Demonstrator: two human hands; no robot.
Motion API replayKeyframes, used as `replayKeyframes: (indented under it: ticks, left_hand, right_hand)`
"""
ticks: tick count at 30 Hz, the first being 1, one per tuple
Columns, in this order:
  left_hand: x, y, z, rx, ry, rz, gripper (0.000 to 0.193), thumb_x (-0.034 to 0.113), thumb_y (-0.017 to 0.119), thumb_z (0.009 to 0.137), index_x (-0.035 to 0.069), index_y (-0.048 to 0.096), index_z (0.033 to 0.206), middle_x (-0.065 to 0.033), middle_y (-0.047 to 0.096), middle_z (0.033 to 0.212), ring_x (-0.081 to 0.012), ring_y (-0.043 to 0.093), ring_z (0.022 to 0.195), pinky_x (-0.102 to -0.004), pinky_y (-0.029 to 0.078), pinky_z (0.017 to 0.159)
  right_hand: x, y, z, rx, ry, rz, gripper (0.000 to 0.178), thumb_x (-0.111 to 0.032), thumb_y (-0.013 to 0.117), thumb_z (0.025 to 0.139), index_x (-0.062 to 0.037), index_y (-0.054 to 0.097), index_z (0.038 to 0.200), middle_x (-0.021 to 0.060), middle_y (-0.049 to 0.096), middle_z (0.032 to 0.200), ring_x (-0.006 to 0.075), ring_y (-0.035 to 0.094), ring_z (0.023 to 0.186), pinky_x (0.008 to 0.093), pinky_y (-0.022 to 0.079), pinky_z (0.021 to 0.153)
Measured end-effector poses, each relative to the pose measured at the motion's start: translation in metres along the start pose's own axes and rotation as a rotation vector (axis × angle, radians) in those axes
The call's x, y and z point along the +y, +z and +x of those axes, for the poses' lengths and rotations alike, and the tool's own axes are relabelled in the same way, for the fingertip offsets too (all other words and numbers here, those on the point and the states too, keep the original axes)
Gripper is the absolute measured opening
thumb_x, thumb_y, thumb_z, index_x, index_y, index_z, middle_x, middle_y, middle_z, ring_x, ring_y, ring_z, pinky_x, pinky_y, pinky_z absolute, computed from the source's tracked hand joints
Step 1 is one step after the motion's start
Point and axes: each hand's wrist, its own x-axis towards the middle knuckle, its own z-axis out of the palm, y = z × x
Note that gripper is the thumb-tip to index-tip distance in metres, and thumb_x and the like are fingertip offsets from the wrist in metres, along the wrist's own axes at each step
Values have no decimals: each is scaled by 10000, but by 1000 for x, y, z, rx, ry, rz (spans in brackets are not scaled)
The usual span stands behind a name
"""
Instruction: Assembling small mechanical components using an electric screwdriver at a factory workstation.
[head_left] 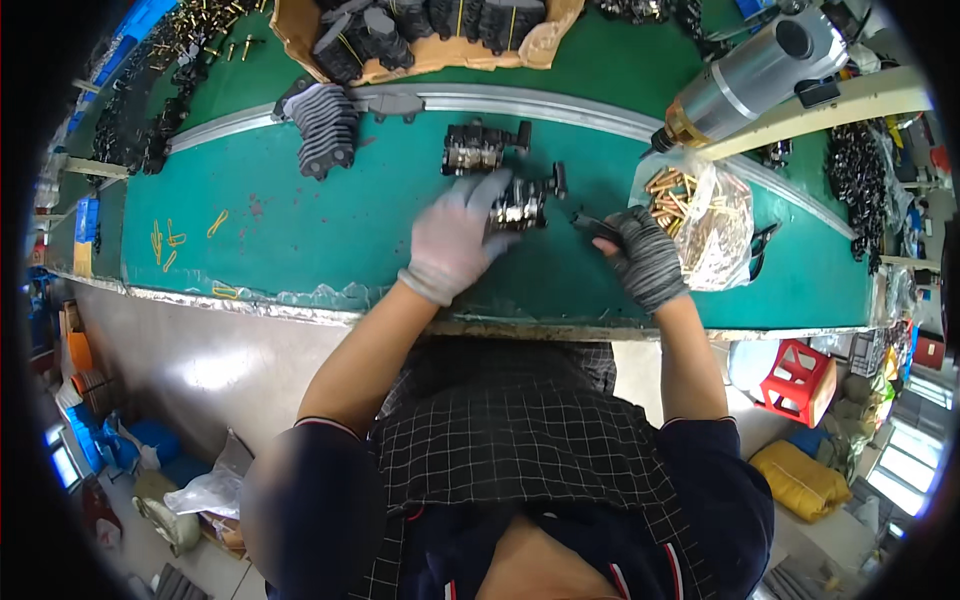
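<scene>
My left hand [455, 235], in a pale glove, lies against a black-and-silver brake caliper [522, 205] on the green bench, its fingers and thumb around the near end. A second, similar caliper [473, 148] sits just beyond it. To the right, my right hand [645, 260] wears a grey striped glove with a bare fingertip showing. Closed in its fingers is a small dark flat part [592, 224], its tip toward the caliper but apart from it; its exact kind is hard to make out. Beside that hand stands a clear plastic bag [722, 235] of brass-coloured pins [672, 198].
A row of dark brake pads [325, 128] and a single pad [396, 106] lie by the metal rail [500, 95]. Behind it is a cardboard box [555, 40] of pads. A silver cylindrical machine [755, 75] overhangs the right. Yellow rubber bands [217, 223] lie at left.
</scene>
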Motion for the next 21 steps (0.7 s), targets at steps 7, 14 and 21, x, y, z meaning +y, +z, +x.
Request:
replayKeyframes:
  ticks: [7, 14, 21]
  left_hand:
    - [2, -21, -30, 115, 154, -56, 519, 273, 756, 728, 75, 575, 1173, -159, 619, 1005, -341, 606, 884, -415, 500, 782]
    - [-10, -2, -42, 58, 95, -24, 333, 217, 721, 748, 76, 641, 1039, -130, 617, 861, -330, 602, 796, -413, 497, 686]
    - [3, -13, -26, 141, 135, -17, 322, 167, 753, 707, 73, 665, 1002, -126, 635, 847, -314, 606, 768, -388, 501, 684]
  right_hand:
    - [-58, 10, 9, -107, -187, 167, 301, -157, 741, 754, -50, 636, 1015, 156, 614, 936, 339, 614, 857, 411, 517, 721]
    - [-48, 36, 16, 15, -231, 405, 360, -138, 795, 698, -89, 645, 1022, 127, 637, 889, 303, 628, 795, 375, 523, 679]
    - [-34, 19, 23, 59, -209, 440, 319, -174, 796, 703, -94, 661, 981, 88, 650, 818, 282, 636, 725, 344, 524, 638]
